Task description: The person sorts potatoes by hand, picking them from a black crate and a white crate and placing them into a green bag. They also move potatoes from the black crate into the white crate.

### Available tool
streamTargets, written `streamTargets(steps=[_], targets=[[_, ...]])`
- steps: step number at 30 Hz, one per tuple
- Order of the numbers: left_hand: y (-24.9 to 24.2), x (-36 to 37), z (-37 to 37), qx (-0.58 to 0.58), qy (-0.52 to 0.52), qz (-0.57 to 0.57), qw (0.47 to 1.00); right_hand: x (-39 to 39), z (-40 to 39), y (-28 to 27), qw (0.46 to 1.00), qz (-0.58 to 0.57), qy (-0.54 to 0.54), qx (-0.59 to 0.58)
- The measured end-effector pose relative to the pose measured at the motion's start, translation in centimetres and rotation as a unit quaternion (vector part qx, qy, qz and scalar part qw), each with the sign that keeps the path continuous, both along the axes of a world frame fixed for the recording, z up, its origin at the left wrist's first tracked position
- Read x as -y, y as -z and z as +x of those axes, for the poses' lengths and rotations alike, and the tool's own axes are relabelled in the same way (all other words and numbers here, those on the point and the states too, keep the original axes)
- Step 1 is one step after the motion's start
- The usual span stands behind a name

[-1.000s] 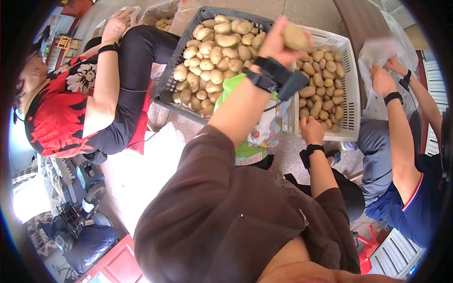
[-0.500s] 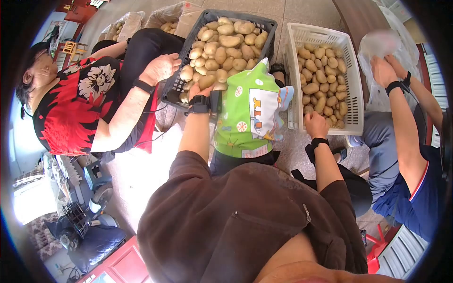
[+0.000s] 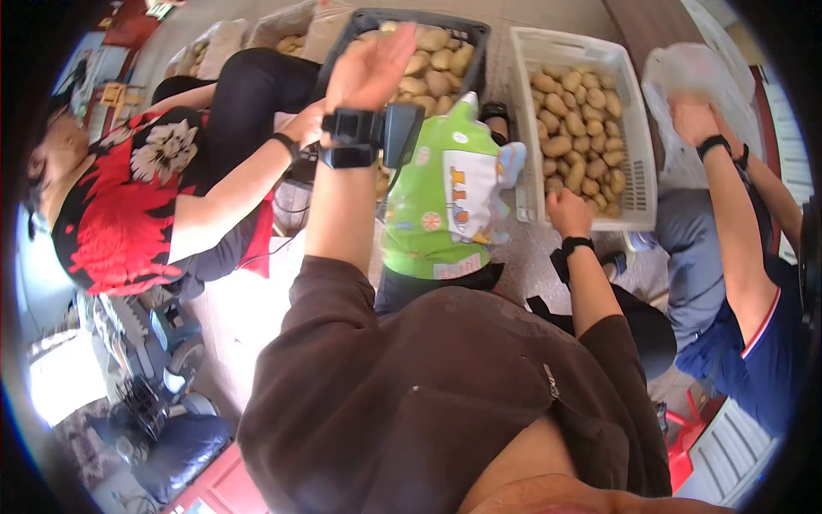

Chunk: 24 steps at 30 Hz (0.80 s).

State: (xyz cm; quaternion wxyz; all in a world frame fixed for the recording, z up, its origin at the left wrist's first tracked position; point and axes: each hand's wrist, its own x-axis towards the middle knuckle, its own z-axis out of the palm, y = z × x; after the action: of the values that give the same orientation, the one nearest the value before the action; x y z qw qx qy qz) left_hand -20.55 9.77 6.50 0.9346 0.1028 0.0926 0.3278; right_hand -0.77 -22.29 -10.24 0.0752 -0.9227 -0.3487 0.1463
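My left hand is raised over the dark crate of potatoes, its fingers stretched out flat and slightly blurred. At the near end of the white crate, my right hand rests with curled fingers beside the potatoes in it. What lies inside those fingers is hidden, and I cannot tell what it is. A green printed cloth covers my lap between the two crates.
A person in a red floral top sits at the left, one hand beside my left wrist. Another person in dark blue handles a clear plastic bag at the right. Lined containers stand at the far left.
My left hand has come up from the potatoes at the dark crate's near side, and its fingers have straightened. The left person's hand has moved right, close to my wrist. My right hand stays at the white crate.
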Motion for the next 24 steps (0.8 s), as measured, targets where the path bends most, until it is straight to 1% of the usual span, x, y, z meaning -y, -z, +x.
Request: streamTargets(steps=[1,2,4,5,8,10,12,13,14,16,17,20,23,24], targets=[[-3.8,2.5,2.9,-0.111,-0.035,0.1,0.988,0.1,0.2,0.2,1.0,-0.003,0.005,0.001],[-3.6,1.7,4.6,0.031,0.084,0.029,0.996,0.2,0.4,0.4,1.0,0.002,0.002,-0.008],[-3.8,3.9,9.5,-0.038,0.118,0.132,0.983,0.5,0.7,0.7,1.0,0.006,0.004,-0.014],[-4.1,5.7,11.9,-0.062,0.129,0.092,0.985,0.5,0.8,0.9,1.0,0.01,0.004,-0.013],[-1.1,8.6,17.1,-0.201,0.17,0.11,0.959,0.4,1.1,1.1,1.0,-0.015,0.016,-0.012],[2.7,9.5,18.5,-0.24,0.168,0.064,0.954,0.5,1.1,1.0,1.0,-0.003,0.005,-0.015],[5.3,9.9,18.9,-0.293,0.158,0.028,0.943,0.4,0.9,0.8,1.0,-0.003,0.006,-0.021],[6.2,9.6,19.4,-0.334,0.148,-0.052,0.929,0.4,1.1,0.7,1.0,-0.002,0.007,-0.022],[7.2,9.3,19.8,-0.306,0.153,-0.007,0.94,0.4,1.2,0.8,1.0,-0.006,0.008,-0.024],[5.1,9.6,19.3,-0.249,0.159,0.078,0.952,0.5,1.1,0.7,0.999,-0.015,0.009,-0.03],[4.5,9.7,19.2,-0.252,0.14,0.104,0.952,0.4,1.1,0.4,0.999,-0.017,0.012,-0.038],[5.2,9.5,19.7,-0.257,0.143,0.04,0.955,0.3,1.2,0.6,0.998,-0.025,0.002,-0.065],[5.5,9.5,20.1,-0.239,0.156,0.043,0.957,0.5,2.9,1.7,0.988,0.011,-0.037,-0.147],[5.4,9.5,20.2,-0.229,0.156,0.041,0.96,0.3,4.3,2.0,0.967,0.048,0.019,-0.251]])
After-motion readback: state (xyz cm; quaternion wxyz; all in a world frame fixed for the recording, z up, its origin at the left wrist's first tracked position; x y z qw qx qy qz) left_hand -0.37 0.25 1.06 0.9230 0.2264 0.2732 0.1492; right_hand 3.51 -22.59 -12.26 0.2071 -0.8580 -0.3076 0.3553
